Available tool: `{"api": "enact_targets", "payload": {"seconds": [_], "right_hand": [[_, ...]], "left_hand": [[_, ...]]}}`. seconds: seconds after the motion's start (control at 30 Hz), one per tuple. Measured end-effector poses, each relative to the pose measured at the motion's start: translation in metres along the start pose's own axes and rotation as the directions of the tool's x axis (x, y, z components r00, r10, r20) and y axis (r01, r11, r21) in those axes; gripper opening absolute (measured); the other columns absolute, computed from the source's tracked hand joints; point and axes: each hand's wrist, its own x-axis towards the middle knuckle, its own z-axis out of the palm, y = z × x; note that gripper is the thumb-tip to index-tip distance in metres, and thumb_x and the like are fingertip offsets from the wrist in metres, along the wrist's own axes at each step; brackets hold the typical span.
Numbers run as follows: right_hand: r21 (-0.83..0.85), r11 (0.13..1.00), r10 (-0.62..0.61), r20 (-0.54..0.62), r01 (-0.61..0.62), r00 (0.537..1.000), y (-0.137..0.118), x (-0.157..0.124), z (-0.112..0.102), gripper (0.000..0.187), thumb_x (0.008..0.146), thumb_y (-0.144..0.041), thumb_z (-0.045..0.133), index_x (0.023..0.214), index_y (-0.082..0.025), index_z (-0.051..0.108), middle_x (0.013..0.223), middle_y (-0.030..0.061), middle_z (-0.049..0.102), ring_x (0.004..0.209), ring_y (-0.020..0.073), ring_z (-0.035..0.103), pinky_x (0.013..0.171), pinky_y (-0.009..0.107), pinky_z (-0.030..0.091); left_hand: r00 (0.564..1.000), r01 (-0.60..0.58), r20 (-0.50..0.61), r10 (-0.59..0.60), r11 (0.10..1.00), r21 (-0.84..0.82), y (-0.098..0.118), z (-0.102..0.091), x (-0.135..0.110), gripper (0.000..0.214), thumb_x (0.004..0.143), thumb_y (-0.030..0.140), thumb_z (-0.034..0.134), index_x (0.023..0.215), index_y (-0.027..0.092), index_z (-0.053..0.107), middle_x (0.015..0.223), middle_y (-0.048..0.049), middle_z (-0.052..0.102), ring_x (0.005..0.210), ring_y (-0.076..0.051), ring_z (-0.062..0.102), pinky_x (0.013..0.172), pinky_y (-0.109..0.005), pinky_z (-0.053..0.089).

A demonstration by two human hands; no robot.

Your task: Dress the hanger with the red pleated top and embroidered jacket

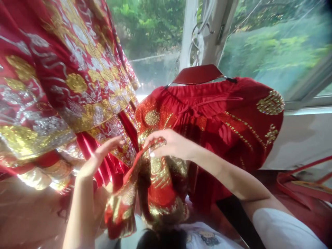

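Note:
My right hand (172,144) pinches the upper edge of a red and gold sequined garment (160,188), whose folds hang down below it. A strip of this cloth slants down and left from my fingers. My left hand (102,155) is raised to the left of it, fingers stretched out, and appears to hold nothing. Right behind both hands, a red gathered garment (199,103) with gold beading hangs on a red-padded hanger (198,74). How the sequined cloth joins the hanging garment is hidden by folds.
On the left hang large red garments (64,83) with gold and silver embroidery. Behind stands a window (155,38) with a pale frame, where the hanger's hook is hung. Red straps (293,188) lie at the lower right, by the white wall (301,138).

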Motion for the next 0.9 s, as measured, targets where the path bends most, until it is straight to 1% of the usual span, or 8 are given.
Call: {"api": "enact_targets", "payload": {"seconds": [0.1,0.2,0.33,0.43,0.5,0.63,0.73,0.9], "right_hand": [[-0.089,0.996,-0.033,-0.044,0.029,0.998,-0.004,0.016,0.013,0.017,0.072,-0.006,0.065,0.086,-0.014,0.067,0.09,0.0018,0.068,0.077,0.0105,0.059,0.08,0.03,0.047],[-0.192,0.981,-0.008,-0.172,-0.026,0.985,-0.005,0.027,0.018,0.02,0.073,-0.01,0.067,0.093,-0.014,0.068,0.09,0.0034,0.068,0.071,0.0102,0.056,0.073,0.029,0.046],[-0.546,0.838,-0.105,-0.142,0.011,0.984,-0.017,0.033,0.01,0.026,0.076,-0.03,0.073,0.096,-0.013,0.07,0.091,0.0087,0.066,0.08,0.0157,0.058,0.078,0.033,0.045],[-0.765,0.641,-0.156,-0.219,-0.07,0.963,-0.034,0.042,-0.003,0.032,0.085,-0.043,0.064,0.082,-0.012,0.067,0.072,0.0074,0.058,0.07,0.0163,0.053,0.072,0.035,0.043],[-0.832,0.549,-0.288,-0.281,-0.083,0.916,-0.043,0.053,-0.015,0.03,0.088,-0.04,0.061,0.076,-0.013,0.063,0.071,0.0064,0.054,0.075,0.0178,0.053,0.075,0.037,0.043],[-0.908,0.41,-0.599,-0.342,-0.089,0.724,-0.038,0.078,-0.049,0.02,0.091,-0.028,0.056,0.077,-0.014,0.059,0.079,0.0066,0.052,0.096,0.0238,0.054,0.097,0.049,0.036],[-0.906,0.395,-0.613,-0.385,-0.154,0.69,-0.026,0.087,-0.069,0.023,0.091,-0.025,0.052,0.07,-0.015,0.055,0.068,0.004,0.047,0.087,0.0217,0.054,0.1,0.052,0.033],[-0.852,0.479,-0.531,-0.474,-0.212,0.703,-0.027,0.082,-0.078,0.033,0.084,-0.027,0.054,0.057,-0.019,0.038,0.059,0.0006,0.038,0.068,0.0153,0.046,0.078,0.035,0.042]], "left_hand": [[0.965,0.107,0.232,-0.124,0.991,0.085,-0.006,0.031,-0.001,0.073,0.064,0.052,0.079,0.129,0.026,0.061,0.126,-0.0101,0.065,0.115,-0.034,0.061,0.103,-0.05,0.047],[0.949,0.255,0.193,-0.248,0.967,-0.011,-0.026,0.052,-0.006,0.025,0.072,0.029,0.067,0.096,0.025,0.072,0.091,-0.0029,0.073,0.079,-0.025,0.068,0.083,-0.045,0.057],[0.981,0.192,0.056,-0.185,0.967,-0.169,-0.045,0.021,0.016,0.007,0.062,0.026,0.064,0.057,0.022,0.061,0.058,0.0022,0.06,0.053,-0.018,0.055,0.062,-0.039,0.055],[0.998,0.035,-0.047,-0.051,0.956,-0.291,-0.035,-0.01,0.056,0.02,0.061,0.036,0.065,0.075,0.022,0.067,0.073,-0.0006,0.067,0.066,-0.021,0.062,0.069,-0.039,0.055],[0.983,-0.138,-0.165,0.077,0.903,-0.407,-0.022,-0.018,0.085,0.037,0.063,0.042,0.067,0.095,0.021,0.067,0.089,-0.0027,0.069,0.079,-0.022,0.065,0.077,-0.039,0.054],[0.935,-0.309,-0.295,0.195,0.858,-0.411,-0.006,-0.014,0.142,0.04,0.078,0.044,0.065,0.11,0.021,0.061,0.11,-0.0049,0.066,0.099,-0.02,0.063,0.091,-0.034,0.05],[0.941,-0.287,-0.256,0.22,0.92,-0.267,-0.005,-0.017,0.192,0.04,0.076,0.045,0.069,0.104,0.017,0.061,0.104,-0.0067,0.066,0.1,-0.02,0.061,0.096,-0.034,0.046],[0.927,-0.361,-0.139,0.349,0.93,-0.073,0.025,-0.015,0.287,0.03,0.088,0.042,0.057,0.079,0.014,0.062,0.08,-0.0048,0.063,0.085,-0.018,0.06,0.091,-0.034,0.047]]}}
